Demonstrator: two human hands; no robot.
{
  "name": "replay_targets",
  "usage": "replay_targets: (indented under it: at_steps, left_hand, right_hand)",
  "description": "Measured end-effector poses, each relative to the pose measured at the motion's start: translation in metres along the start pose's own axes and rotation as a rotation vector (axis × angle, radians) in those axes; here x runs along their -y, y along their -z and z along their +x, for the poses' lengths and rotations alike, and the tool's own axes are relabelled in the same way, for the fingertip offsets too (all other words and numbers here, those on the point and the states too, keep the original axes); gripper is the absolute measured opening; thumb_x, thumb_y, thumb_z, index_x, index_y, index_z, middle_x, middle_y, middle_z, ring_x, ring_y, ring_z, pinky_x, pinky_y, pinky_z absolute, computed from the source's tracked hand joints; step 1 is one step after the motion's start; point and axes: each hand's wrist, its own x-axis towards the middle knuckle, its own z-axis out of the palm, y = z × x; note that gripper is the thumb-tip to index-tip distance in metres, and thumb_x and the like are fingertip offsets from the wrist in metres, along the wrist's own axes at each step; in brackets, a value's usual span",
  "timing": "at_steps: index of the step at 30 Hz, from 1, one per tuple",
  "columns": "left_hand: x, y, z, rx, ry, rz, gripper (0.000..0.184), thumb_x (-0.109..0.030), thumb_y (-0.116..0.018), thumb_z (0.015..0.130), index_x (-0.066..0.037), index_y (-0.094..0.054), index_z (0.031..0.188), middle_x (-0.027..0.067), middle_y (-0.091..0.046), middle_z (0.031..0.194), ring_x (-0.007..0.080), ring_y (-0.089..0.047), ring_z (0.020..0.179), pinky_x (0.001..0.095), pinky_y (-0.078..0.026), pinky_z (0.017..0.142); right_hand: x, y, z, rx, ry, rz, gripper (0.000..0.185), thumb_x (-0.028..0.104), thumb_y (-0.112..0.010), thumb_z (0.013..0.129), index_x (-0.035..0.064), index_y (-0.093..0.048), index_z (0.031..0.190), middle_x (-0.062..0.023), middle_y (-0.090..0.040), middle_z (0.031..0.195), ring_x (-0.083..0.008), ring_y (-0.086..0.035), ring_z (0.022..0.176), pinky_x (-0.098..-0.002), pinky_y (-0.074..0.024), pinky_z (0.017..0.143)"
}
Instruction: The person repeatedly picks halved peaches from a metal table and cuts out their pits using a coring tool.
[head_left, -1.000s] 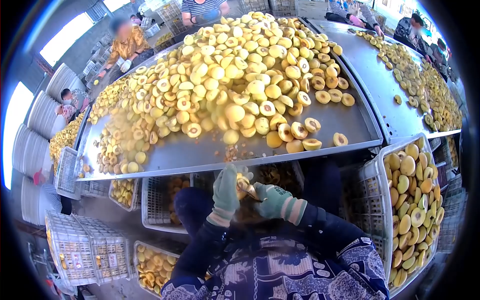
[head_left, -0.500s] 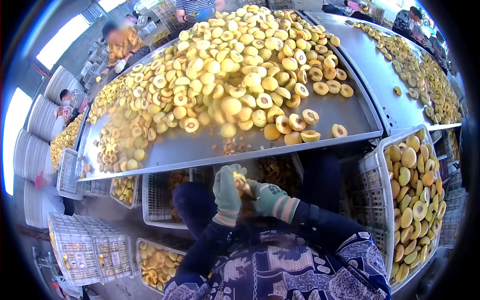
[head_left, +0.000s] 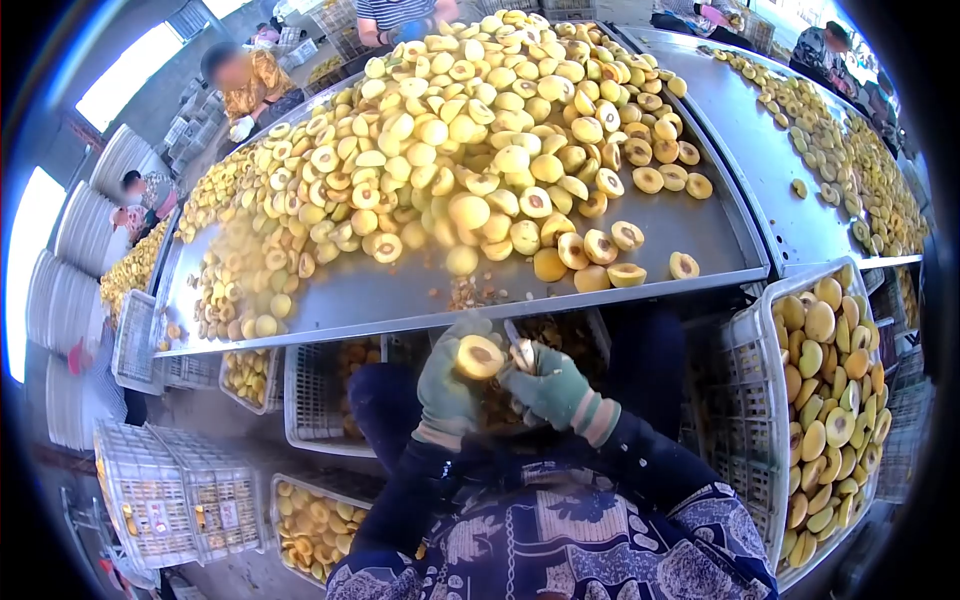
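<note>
A halved yellow peach (head_left: 480, 356) sits in my left hand (head_left: 445, 390), its cut face and dark pit hollow turned up. That hand is closed around it, in a green and white work glove. My right hand (head_left: 555, 390), gloved the same way, is closed on a small thin tool (head_left: 517, 338) whose tip points up beside the peach half; its exact kind is too small to make out. Both hands are above my lap, just in front of the metal table (head_left: 560, 296). Beyond them a big heap of peach halves (head_left: 430, 150) covers much of the table.
A crate (head_left: 765, 330) full of peach halves stands at my right. Other crates (head_left: 330, 395) are under the table and at my left. Small scraps (head_left: 470, 292) lie by the near edge. A second metal table (head_left: 690, 75) holds more fruit; several people work around.
My hands have moved slightly apart, the right one shifting right. The peach half in my left hand now shows its cut face, and the thin tool has come into view.
</note>
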Motion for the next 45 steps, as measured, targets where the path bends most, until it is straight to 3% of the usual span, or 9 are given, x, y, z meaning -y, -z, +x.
replay_targets:
  at_steps: [3, 7, 13, 22, 28, 29, 32, 39, 45]
  left_hand:
    - [-0.004, -0.020, -0.005, -0.001, 0.006, -0.045, 0.046, -0.025, -0.045, 0.094, 0.009, -0.051, 0.124, 0.0235, -0.057, 0.121, 0.0343, -0.055, 0.112, 0.0443, -0.045, 0.099]
    - [-0.003, -0.020, 0.001, -0.068, 0.166, -0.028, 0.046, -0.030, -0.048, 0.095, 0.010, -0.056, 0.116, 0.0218, -0.062, 0.110, 0.0327, -0.060, 0.100, 0.0430, -0.049, 0.091]
    - [0.008, -0.023, 0.000, -0.147, 0.127, 0.114, 0.038, -0.030, -0.054, 0.093, 0.005, -0.060, 0.107, 0.0170, -0.065, 0.101, 0.0295, -0.063, 0.091, 0.0408, -0.054, 0.080]
    - [0.019, -0.035, -0.010, -0.227, -0.176, 0.190, 0.046, -0.035, -0.052, 0.095, 0.006, -0.057, 0.116, 0.0158, -0.064, 0.106, 0.0284, -0.063, 0.095, 0.0397, -0.054, 0.082]
    - [0.003, -0.034, -0.016, -0.071, 0.043, 0.201, 0.049, -0.039, -0.048, 0.097, 0.003, -0.055, 0.120, 0.0170, -0.063, 0.109, 0.0268, -0.063, 0.095, 0.0387, -0.054, 0.083]
    - [0.003, -0.028, -0.015, -0.088, 0.090, 0.214, 0.048, -0.040, -0.049, 0.097, 0.001, -0.055, 0.121, 0.0172, -0.063, 0.110, 0.0267, -0.064, 0.095, 0.0383, -0.056, 0.079]
    - [0.003, -0.035, -0.018, -0.131, 0.035, 0.289, 0.049, -0.040, -0.050, 0.097, 0.001, -0.054, 0.123, 0.0169, -0.063, 0.109, 0.0267, -0.064, 0.095, 0.0379, -0.058, 0.075]
    - [0.008, -0.030, -0.011, -0.050, 0.022, 0.211, 0.042, -0.035, -0.056, 0.095, -0.005, -0.056, 0.124, 0.0148, -0.061, 0.117, 0.0293, -0.063, 0.100, 0.0406, -0.058, 0.079]
    - [0.014, -0.038, -0.007, -0.116, -0.139, 0.149, 0.028, -0.016, -0.060, 0.092, -0.005, -0.060, 0.118, 0.0129, -0.062, 0.113, 0.0280, -0.064, 0.101, 0.0402, -0.058, 0.081]
  right_hand:
    - [-0.008, -0.009, -0.014, 0.071, -0.080, -0.036, 0.031, 0.025, -0.063, 0.087, 0.0062, -0.059, 0.111, -0.0068, -0.065, 0.073, -0.0140, -0.059, 0.049, -0.0282, -0.0503, 0.047]
    - [-0.071, -0.007, 0.023, -0.091, 0.579, -0.472, 0.047, 0.026, -0.066, 0.083, 0.0094, -0.055, 0.126, -0.0149, -0.068, 0.091, -0.0228, -0.066, 0.059, -0.0317, -0.0535, 0.054]
    - [-0.025, -0.006, -0.019, -0.061, 0.214, -0.580, 0.043, 0.027, -0.067, 0.083, 0.0078, -0.056, 0.120, -0.0183, -0.067, 0.092, -0.0301, -0.067, 0.078, -0.0394, -0.0523, 0.071]
    - [-0.056, -0.017, 0.000, 0.064, 0.310, -0.279, 0.032, 0.025, -0.068, 0.087, 0.0053, -0.057, 0.110, -0.0153, -0.066, 0.085, -0.0291, -0.065, 0.076, -0.0334, -0.0510, 0.070]
    - [-0.002, -0.003, -0.013, 0.220, 0.134, -0.667, 0.042, 0.025, -0.066, 0.086, 0.0045, -0.055, 0.121, -0.0161, -0.067, 0.100, -0.0277, -0.065, 0.093, -0.0351, -0.0499, 0.082]
    - [-0.042, -0.003, 0.006, 0.189, 0.305, -0.708, 0.031, 0.017, -0.067, 0.085, 0.0069, -0.058, 0.113, -0.0094, -0.068, 0.092, -0.0193, -0.065, 0.077, -0.0304, -0.0515, 0.066]
    - [0.024, 0.000, -0.023, 0.459, -0.389, 0.041, 0.019, 0.016, -0.065, 0.086, 0.0108, -0.059, 0.103, -0.0006, -0.063, 0.078, -0.0104, -0.057, 0.060, -0.0242, -0.0444, 0.049]
    - [-0.017, 0.012, -0.005, 0.865, -0.455, 0.703, 0.021, 0.020, -0.054, 0.094, 0.0002, -0.060, 0.095, 0.0042, -0.048, 0.056, -0.0035, -0.039, 0.039, -0.0167, -0.0292, 0.035]
    - [-0.046, -0.008, -0.003, 1.149, -0.343, 1.323, 0.030, 0.016, -0.043, 0.098, -0.0098, -0.055, 0.108, 0.0049, -0.051, 0.054, -0.0039, -0.044, 0.036, -0.0198, -0.0436, 0.038]
